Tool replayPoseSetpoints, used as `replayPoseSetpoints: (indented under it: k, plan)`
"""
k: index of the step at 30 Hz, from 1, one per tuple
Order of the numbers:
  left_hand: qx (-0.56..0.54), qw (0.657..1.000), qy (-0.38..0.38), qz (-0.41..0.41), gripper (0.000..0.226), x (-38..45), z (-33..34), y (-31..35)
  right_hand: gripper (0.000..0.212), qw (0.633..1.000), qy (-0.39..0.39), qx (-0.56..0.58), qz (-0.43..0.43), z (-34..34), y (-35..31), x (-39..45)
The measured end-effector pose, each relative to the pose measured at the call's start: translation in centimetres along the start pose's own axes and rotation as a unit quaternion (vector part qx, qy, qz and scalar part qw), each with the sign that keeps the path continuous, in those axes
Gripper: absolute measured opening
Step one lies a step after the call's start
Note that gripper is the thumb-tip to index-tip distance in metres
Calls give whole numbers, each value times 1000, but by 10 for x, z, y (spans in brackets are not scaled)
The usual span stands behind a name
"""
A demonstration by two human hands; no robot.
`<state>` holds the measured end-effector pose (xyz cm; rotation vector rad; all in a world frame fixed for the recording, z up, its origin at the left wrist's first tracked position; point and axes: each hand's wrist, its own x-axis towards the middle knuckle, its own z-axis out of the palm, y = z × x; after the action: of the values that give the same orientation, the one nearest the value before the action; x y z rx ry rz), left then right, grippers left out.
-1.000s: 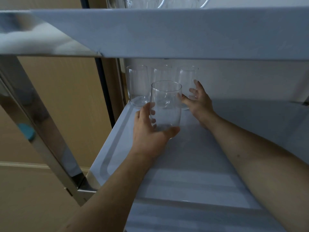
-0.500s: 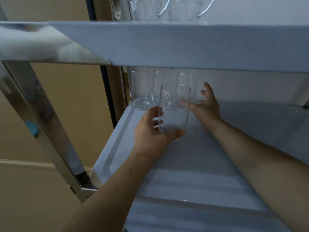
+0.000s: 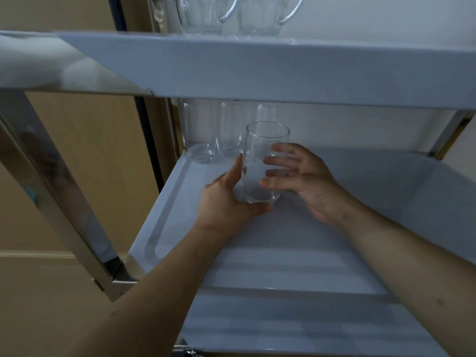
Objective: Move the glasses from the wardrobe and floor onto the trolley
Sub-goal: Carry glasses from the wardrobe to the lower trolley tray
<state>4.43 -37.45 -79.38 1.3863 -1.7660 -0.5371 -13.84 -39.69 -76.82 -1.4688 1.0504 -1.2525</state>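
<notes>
Head view, near to far: two bare forearms reaching in over the front edge of the trolley's middle shelf [image 3: 283,258]. Left hand [image 3: 226,202] gripping the lower part of a clear tumbler [image 3: 265,163], thumb curled under its base at the front, fingers up its left side. Tumbler upright, base at or just above the shelf surface; contact not discernible. Right hand [image 3: 304,179] open, fingers spread and nearly straight against the tumbler's right side, partly seen through the glass. Further back, three more tumblers [image 3: 199,135] in a row at the shelf's rear left corner, tops hidden by the upper shelf [image 3: 283,70]. On that upper shelf, two handled glass mugs [image 3: 203,14] side by side.
</notes>
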Motion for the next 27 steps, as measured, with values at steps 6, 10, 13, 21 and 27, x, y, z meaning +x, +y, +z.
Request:
replayPoseSetpoints:
  k: [6,10,13,21,27]
  plan:
    - [136,990,-28,16,85,-2,10,3,93,996,86,-18,-11,-25,7,9]
    - [209,974,-83,34,80,-4,18,2,86,986,159,-45,-20,-51,20,31]
    - [236,966,-100,42,81,-4,20,1,80,978,199,-51,-25,-62,31,48]
    - [265,959,-82,62,100,-5,24,1,83,967,241,-79,-29,-58,45,89]
    - [271,956,-85,67,100,-3,25,-1,87,963,249,-102,-28,-54,52,98]
